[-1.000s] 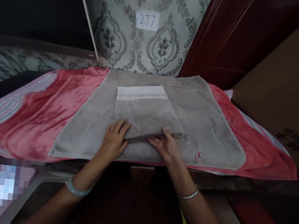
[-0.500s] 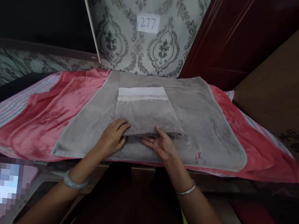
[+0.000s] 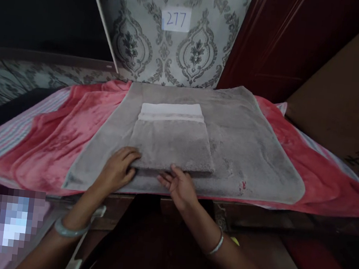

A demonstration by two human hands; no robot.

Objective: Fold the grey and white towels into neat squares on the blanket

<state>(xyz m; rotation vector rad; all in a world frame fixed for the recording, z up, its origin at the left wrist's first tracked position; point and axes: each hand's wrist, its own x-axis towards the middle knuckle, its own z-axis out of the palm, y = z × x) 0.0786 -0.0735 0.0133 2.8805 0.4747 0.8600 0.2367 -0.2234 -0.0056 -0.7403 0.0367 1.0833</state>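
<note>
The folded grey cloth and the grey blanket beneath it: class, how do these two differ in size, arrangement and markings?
Size: the folded grey cloth is much smaller than the grey blanket, covering only part of it.
Arrangement: the cloth is folded into a compact shape, while the blanket is spread out.
Markings: the cloth has a white band at its far end; the blanket has a small red mark near its front edge.
Shared: both are mainly grey.

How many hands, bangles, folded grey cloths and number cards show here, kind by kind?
Hands (left hand, right hand): 2
Bangles (left bangle, right bangle): 2
Folded cloth: 1
Number card: 1
Total: 6
</note>
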